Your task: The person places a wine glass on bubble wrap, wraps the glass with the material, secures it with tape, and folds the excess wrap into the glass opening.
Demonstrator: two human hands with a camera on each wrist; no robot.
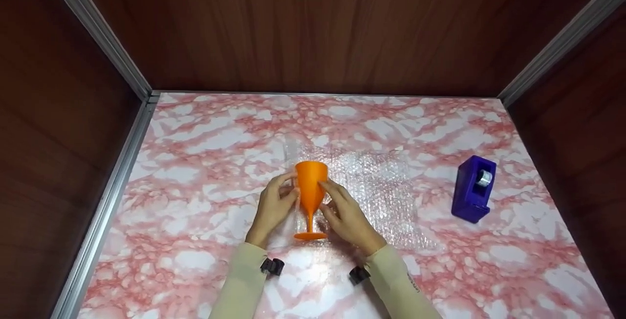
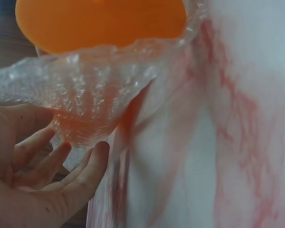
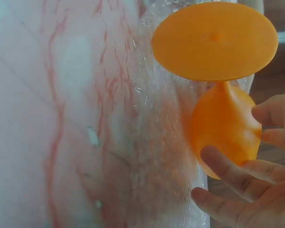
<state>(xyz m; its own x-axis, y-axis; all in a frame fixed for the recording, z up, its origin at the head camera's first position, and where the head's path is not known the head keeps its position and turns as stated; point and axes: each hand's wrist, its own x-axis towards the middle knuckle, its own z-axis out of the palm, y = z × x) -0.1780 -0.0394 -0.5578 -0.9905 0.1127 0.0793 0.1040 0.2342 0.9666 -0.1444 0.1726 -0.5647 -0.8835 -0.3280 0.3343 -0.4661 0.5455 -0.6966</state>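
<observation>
An orange plastic goblet (image 1: pixel 310 179) lies on a sheet of bubble wrap (image 1: pixel 384 177), its round foot towards me. My left hand (image 1: pixel 275 205) is at the bowl's left side. In the left wrist view, its fingertips (image 2: pixel 100 151) hold a raised edge of the bubble wrap (image 2: pixel 92 80) beside the goblet, whose orange foot (image 2: pixel 102 23) shows above. From the right, my right hand (image 1: pixel 349 216) holds the goblet's bowl with curved, spread fingers. The right wrist view shows the foot (image 3: pixel 213 42) nearest the camera and the fingers (image 3: pixel 232 171) at the bowl.
A purple tape dispenser (image 1: pixel 472 189) with a roll of clear tape stands on the right of the pink-and-white marbled table (image 1: pixel 205 128). The bubble wrap spreads mostly to the goblet's right. Brown wood-grain panels (image 1: pixel 303 30) with metal edging enclose the back and both sides.
</observation>
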